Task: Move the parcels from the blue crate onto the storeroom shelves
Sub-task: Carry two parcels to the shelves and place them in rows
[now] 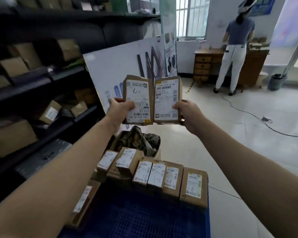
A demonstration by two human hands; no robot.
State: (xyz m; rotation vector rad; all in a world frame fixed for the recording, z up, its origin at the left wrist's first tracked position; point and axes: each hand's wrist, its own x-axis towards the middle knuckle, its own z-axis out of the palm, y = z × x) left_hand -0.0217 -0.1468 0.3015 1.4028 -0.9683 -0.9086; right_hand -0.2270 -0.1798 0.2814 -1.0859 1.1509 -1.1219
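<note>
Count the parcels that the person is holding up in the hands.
2. The L-1 parcel is in the left hand; the second parcel is in the right hand, side by side. Any parcel stacked behind these would be hidden.

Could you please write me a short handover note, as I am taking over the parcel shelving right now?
Left hand: grips the parcel marked L-1 by its lower left edge.
Right hand: grips a second parcel by its lower right edge; the two are held up side by side.
Blue crate: below the hands; a row of labelled parcels stands at its far end, and a leaning parcel is at its left side.
Shelves: on your left, holding cardboard boxes; unclear which came from the crate.
Left to do: shelve the two in hand, then the rest of the crate.
</note>
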